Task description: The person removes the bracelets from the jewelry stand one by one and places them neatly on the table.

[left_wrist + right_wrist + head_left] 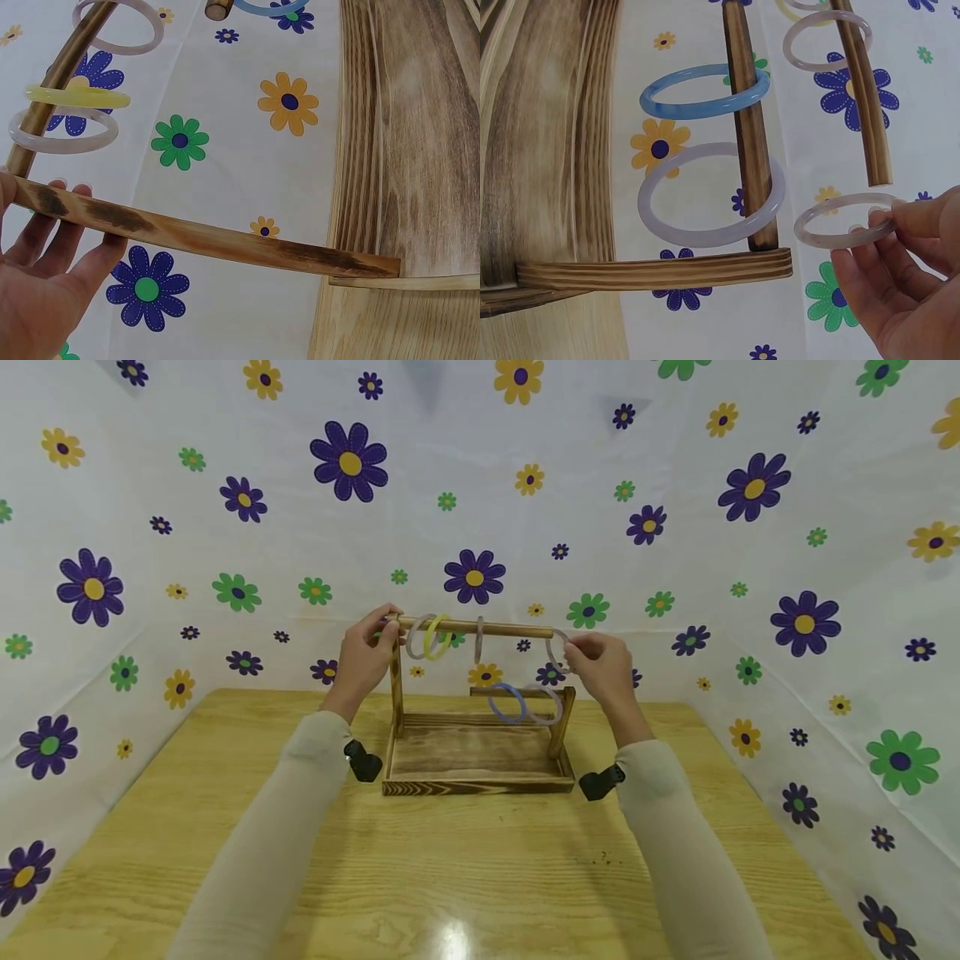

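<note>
My left hand (367,647) grips the top of the left post (187,236) of a wooden bangle stand, thumb on the near side. From that post the upper rod (517,629) runs right to a free end. My right hand (603,664) pinches a pale translucent bangle (832,241) between thumb and fingers. In the right wrist view this bangle is close to the rod's free end, with a small gap. A pale bangle (60,148) and a yellow bangle (75,97) hang near the left post. Another pale bangle (478,643) hangs mid-rod.
A lower rod (754,150) points left from the short right post (562,727), carrying a blue bangle (682,112) and a lavender bangle (646,206). The stand's tray base (480,787) sits on the wooden table (450,860). Flower-patterned cloth (420,543) surrounds the back and sides.
</note>
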Demonstrator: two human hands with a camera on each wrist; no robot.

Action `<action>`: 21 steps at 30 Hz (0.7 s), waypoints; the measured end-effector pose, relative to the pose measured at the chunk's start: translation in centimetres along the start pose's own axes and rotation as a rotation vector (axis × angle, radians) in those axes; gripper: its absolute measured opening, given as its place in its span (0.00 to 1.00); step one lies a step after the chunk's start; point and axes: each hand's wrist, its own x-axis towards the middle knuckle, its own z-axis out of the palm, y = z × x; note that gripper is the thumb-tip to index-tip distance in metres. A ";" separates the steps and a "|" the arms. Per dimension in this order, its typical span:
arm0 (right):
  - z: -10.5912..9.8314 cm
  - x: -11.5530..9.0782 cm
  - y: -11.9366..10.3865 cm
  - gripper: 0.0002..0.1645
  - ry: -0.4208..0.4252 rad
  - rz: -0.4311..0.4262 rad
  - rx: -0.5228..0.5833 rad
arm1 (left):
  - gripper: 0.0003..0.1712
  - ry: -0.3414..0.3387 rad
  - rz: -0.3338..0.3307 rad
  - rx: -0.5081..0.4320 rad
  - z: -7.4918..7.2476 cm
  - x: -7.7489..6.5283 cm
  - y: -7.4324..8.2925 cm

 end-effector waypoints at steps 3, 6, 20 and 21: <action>-0.3 -0.2 0.0 0.18 -0.005 0.012 -0.020 | 0.21 -0.006 -0.013 -0.002 0.0 0.0 0.4; -0.5 -0.6 0.2 0.19 -0.015 0.034 -0.046 | 0.20 -0.019 -0.037 -0.002 -0.1 -0.3 1.5; -1.5 -1.8 1.0 0.20 -0.023 0.004 -0.029 | 0.20 -0.010 -0.032 0.004 -0.1 -0.4 1.4; -1.6 -1.9 1.0 0.20 -0.021 0.004 -0.026 | 0.20 -0.011 -0.034 0.004 -0.1 -0.6 1.9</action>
